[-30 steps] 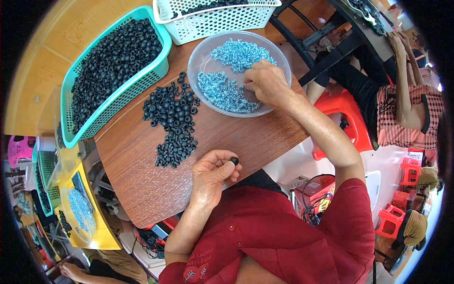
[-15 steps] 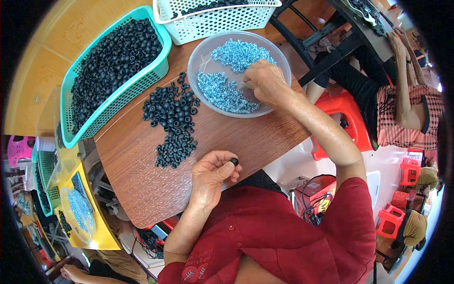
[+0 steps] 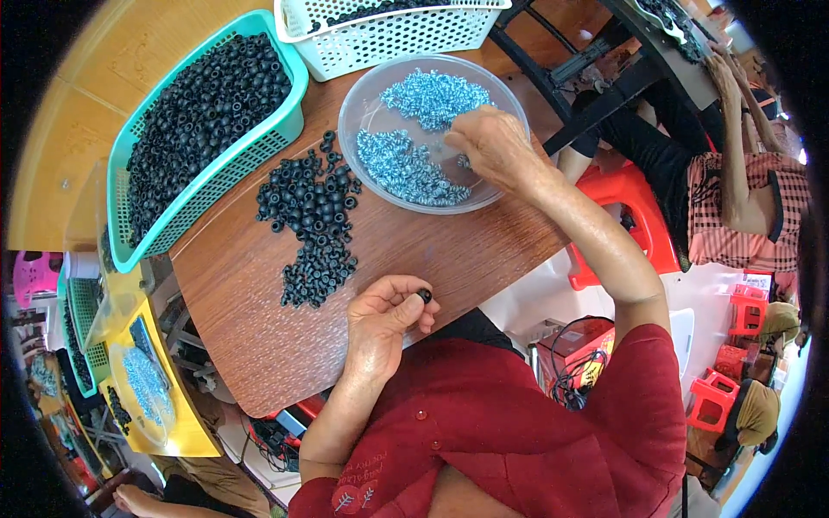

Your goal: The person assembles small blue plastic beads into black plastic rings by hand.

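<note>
Bare-handed work at a brown table (image 3: 259, 345), as I am viewing it from the room: the left hand (image 3: 384, 312) is curling near the table's front edge, its thumb and fingers closing on one small round black cap (image 3: 424, 295), which is sitting at the fingertips. The right hand (image 3: 496, 151) is reaching into a round clear bowl (image 3: 371, 116), its fingers bunching together and pointing down and inward; the fingertips are partly hiding, so I am not able to tell how far they are parting or whether they are gripping anything. Small blue coils (image 3: 436, 99) are lying in the bowl in two heaps, one toward its far side and one toward its near left side, with a few more showing just under the right hand. Left of the bowl, a loose pile of black beads (image 3: 306, 194) is spreading over the wood, and smaller black rings (image 3: 318, 274) are gathering at its near end. Beyond the pile, a green basket (image 3: 223, 180) is holding many more black pieces (image 3: 211, 108); a white basket (image 3: 397, 45) is standing behind the bowl, also holding dark pieces. Farther right, a person in a checked shirt (image 3: 743, 207) is sitting on a red stool (image 3: 639, 229); at the lower left, a yellow tabletop (image 3: 194, 427) is bearing another blue heap (image 3: 147, 380).
</note>
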Demonstrator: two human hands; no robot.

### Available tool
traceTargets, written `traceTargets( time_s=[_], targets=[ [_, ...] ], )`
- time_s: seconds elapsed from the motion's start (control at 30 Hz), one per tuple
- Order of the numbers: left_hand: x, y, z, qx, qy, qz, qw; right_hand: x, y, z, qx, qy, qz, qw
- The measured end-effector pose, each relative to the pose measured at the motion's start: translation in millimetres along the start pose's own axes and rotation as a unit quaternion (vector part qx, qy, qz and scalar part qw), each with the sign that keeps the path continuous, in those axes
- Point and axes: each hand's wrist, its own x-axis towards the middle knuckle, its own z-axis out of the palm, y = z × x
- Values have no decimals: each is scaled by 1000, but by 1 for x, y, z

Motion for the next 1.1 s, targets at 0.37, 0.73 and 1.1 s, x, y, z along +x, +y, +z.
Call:
traceTargets(
  time_s=[0.37,0.73,1.1],
  targets=[
    [-1,0,0,8,-3,-2,1000,-7,19,-1,-26,93,-58,994],
    [1,-2,-2,16,-4,14,1000,4,7,15,-81,11,-75,994],
    [1,-2,-4,3,-13,17,1000,7,4,15,-54,11,-69,996]
  ],
)
